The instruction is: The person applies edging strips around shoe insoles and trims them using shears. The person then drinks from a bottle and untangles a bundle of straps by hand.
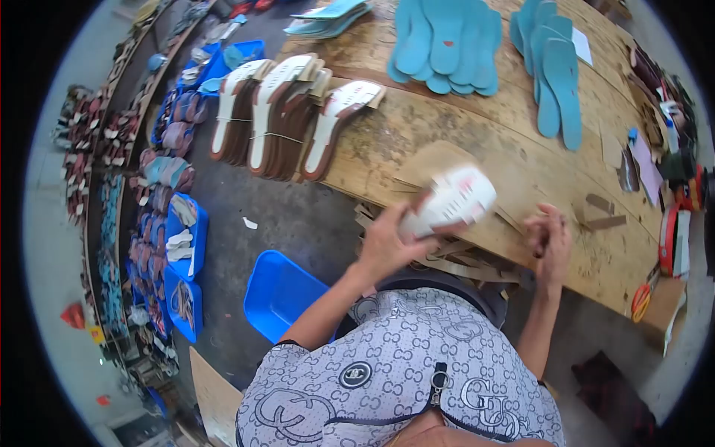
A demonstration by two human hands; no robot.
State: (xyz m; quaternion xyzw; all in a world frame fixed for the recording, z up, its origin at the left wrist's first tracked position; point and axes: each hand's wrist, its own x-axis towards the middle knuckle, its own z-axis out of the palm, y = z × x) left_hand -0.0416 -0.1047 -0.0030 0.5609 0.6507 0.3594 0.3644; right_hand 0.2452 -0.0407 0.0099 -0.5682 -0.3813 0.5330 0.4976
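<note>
My left hand (391,242) is closed around a white insole (454,201) with red print and small slots, tilted above the table's front edge. Brown shows along the insole's side, and motion blurs it a little. To its right, my right hand (550,242) is raised near the same edge, apart from the insole. Its fingers look bent but are smeared by motion, so I cannot see whether anything is in them. A tan sheet or stack of flat pieces (428,164) lies on the table just behind the insole.
On the wooden table (477,123) are bundles of white-and-brown insoles (275,112), several turquoise insoles (447,45), another turquoise group (558,82) and brown strips (605,212). Orange-handled scissors (640,302) are at the right edge. A blue bin (279,287) stands on the floor; loaded shelves (112,223) line the left.
</note>
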